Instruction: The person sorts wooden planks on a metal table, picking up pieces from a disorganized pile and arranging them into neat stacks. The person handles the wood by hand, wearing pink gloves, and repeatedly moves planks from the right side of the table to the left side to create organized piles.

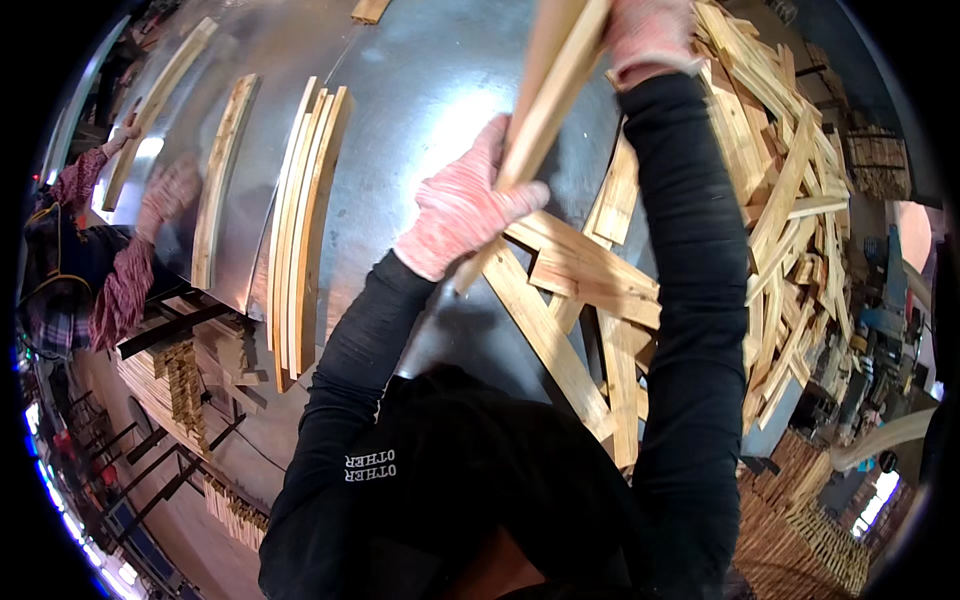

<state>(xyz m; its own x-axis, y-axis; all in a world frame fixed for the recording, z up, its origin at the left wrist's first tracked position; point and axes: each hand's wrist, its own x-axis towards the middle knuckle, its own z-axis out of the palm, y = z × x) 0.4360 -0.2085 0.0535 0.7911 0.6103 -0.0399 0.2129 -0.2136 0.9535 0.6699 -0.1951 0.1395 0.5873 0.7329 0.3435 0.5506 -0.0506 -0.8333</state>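
One long, pale wooden strip (553, 108), likely light, stiff: hold near ends. Your pink-gloved left hand (460, 208) grips it; pink-gloved right hand (652, 38), unclear.

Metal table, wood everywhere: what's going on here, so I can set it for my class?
A person's left grip is closed around a tilted board over the table; the right grip is by its upper part, cut off by the frame. Crossed boards lie below, with a large pile to the right. Leftward lies a close row; beyond it, a co-worker touches another board.
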